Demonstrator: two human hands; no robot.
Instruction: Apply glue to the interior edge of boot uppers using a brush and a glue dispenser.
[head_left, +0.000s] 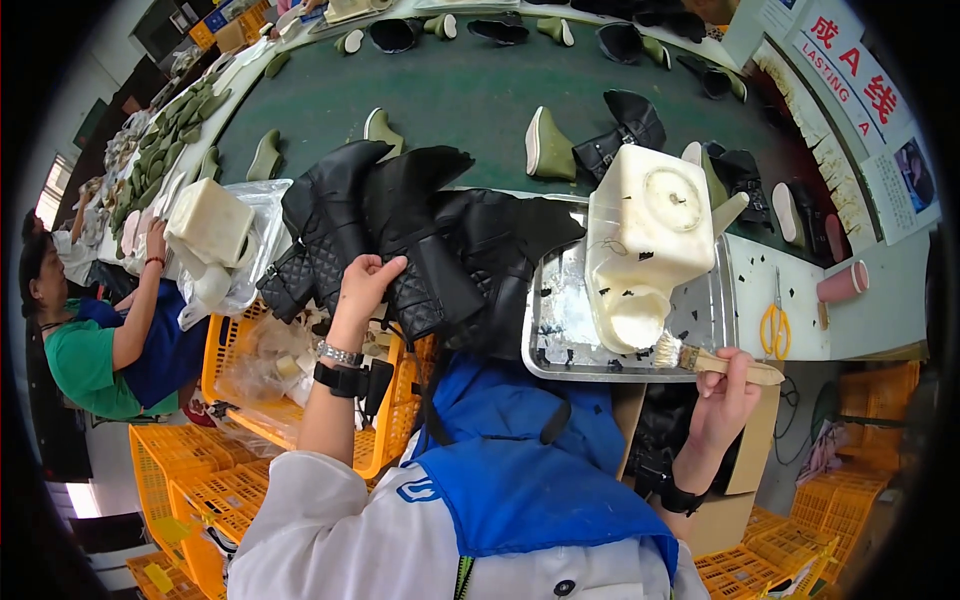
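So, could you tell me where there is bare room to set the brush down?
The pale ledge between the metal tray and the scissors is bare. Inside the tray, the left part beside the white glue jug is free. Left of the tray, black boot uppers crowd everything.

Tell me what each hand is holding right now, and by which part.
Left hand grips a black quilted boot upper at its edge. Right hand holds a glue brush by its wooden handle.
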